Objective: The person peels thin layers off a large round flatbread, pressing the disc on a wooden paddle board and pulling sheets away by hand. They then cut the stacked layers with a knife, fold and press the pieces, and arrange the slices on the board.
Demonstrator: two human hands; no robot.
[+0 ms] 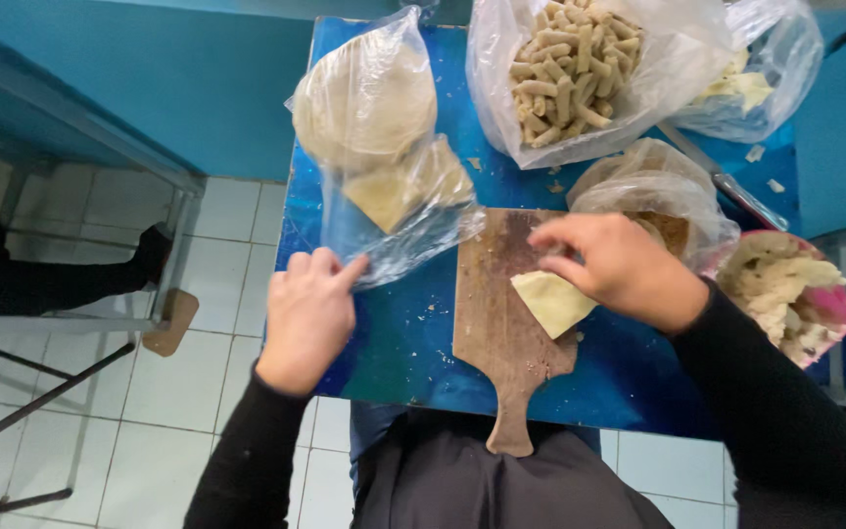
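My right hand (624, 266) pinched the top corner of the thin pale square dough sheet (552, 301) lying on the worn brown wooden paddle-shaped cutting board (501, 313), the board handle pointing at me. To do it well, I judged the sheet wanted laying flat and square on the board, with light fingers so it wouldn't tear. My left hand (307, 313), left of the board, had fingers loosely curled and the index tip touching the clear plastic bag of stacked pale dough sheets (376, 127). Right of the board: pink bowl of shredded pale filling (785, 289). Beyond the board: a crumpled clear bag (653, 186), contents unclear; then a clear bag of finished rolled sticks (570, 64).
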